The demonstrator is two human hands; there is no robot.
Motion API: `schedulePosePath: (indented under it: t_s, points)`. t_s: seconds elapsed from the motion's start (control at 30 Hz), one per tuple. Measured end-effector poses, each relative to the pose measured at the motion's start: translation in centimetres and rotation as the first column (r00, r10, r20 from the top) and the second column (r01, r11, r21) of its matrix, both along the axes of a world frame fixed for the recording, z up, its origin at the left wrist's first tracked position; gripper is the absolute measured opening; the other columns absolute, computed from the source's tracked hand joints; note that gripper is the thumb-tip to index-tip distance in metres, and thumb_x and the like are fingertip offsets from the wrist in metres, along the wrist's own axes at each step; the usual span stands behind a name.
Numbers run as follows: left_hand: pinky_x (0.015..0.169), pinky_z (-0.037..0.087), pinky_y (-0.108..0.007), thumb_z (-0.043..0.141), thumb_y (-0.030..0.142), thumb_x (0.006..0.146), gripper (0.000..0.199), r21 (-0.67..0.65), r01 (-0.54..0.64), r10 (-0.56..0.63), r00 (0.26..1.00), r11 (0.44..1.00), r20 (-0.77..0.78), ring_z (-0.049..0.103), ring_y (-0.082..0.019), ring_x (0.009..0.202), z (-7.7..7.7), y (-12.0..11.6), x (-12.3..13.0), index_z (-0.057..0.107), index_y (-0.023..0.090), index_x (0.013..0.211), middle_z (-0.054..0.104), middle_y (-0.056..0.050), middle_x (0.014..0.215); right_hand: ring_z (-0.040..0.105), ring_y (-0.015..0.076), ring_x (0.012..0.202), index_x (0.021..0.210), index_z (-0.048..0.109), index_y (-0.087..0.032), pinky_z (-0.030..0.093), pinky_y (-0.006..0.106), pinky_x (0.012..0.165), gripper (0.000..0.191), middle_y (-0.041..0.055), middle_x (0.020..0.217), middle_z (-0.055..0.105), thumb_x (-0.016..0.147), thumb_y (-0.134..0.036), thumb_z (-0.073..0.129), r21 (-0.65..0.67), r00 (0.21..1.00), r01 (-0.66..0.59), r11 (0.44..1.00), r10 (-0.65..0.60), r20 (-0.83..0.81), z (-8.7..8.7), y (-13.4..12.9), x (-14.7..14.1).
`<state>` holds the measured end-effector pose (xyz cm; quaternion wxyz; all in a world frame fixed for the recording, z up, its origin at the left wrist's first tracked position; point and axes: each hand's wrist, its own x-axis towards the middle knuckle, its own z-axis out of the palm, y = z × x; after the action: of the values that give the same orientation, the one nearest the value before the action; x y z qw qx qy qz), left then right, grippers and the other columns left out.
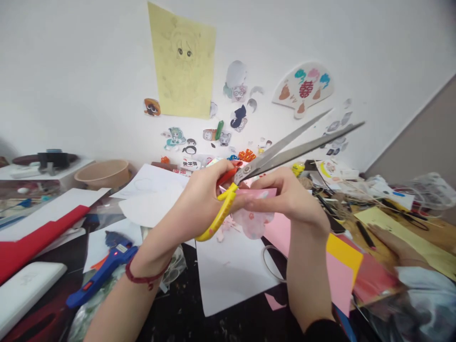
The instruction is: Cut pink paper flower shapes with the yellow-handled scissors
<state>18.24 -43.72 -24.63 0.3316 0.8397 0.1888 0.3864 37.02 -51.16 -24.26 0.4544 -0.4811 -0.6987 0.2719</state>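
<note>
While the left hand [204, 190] grips scissors [247, 169], the right hand [297, 198] pinches a partly hidden pink sheet [270, 192].

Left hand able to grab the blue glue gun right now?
Probably not without freeing it: the left hand holds the scissors, though the blue glue gun lies near with its handle uncovered.
</note>
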Motion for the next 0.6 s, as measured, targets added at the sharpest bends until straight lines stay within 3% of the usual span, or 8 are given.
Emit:
schedulePosePath:
  t_s: [0.17,0.33,0.47,0.6]
  points:
    - [0.058,0.034,-0.029,0.073,0.023,0.074,0.027,0.079,-0.049,0.049,0.999,0.996,0.007,0.042,-0.013,0.064,-0.2,0.1,0.1,0.046,0.02,0.073,0.053,0.003,0.069,0.05,0.0099,0.056,0.062,0.073,-0.015,0.038,0.023,0.051,0.016,-0.002,0.055,0.057,0.074,-0.023,0.079,-0.012,0.998,0.064,0.998,-0.064,0.025,-0.4,0.1,0.0]
    - [0.057,0.032,-0.028,0.071,0.019,0.076,0.026,0.112,-0.024,0.014,0.996,0.993,0.086,0.039,-0.011,0.062,-0.3,-0.2,0.8,0.045,0.02,0.071,0.05,0.004,0.067,0.062,0.0154,0.066,0.069,0.076,-0.018,0.049,0.026,0.057,0.011,0.0008,0.065,0.067,0.074,-0.027,0.081,-0.026,0.999,0.047,0.999,-0.047,0.005,-1.0,0.7,0.8]
    - [0.055,0.032,-0.027,0.073,0.021,0.075,0.03,0.091,-0.033,0.018,0.986,0.995,0.164,0.04,-0.011,0.061,-0.4,-0.3,1.1,0.044,0.02,0.07,0.05,0.005,0.066,0.063,0.014,0.067,0.079,0.079,-0.019,0.049,0.025,0.057,0.008,0.0017,0.074,0.071,0.077,-0.026,0.079,-0.005,1.0,0.024,1.0,-0.024,0.006,-0.9,1.2,1.6]
    - [0.056,0.037,-0.027,0.076,0.022,0.076,0.027,0.053,-0.082,0.067,0.969,0.995,0.236,0.045,-0.012,0.063,-0.6,-0.1,1.0,0.049,0.021,0.075,0.054,0.003,0.071,0.06,0.0123,0.06,0.075,0.078,-0.017,0.047,0.024,0.053,0.019,0.0014,0.067,0.068,0.077,-0.035,0.081,-0.026,0.998,-0.003,1.0,0.001,-0.069,-1.0,1.8,1.7]
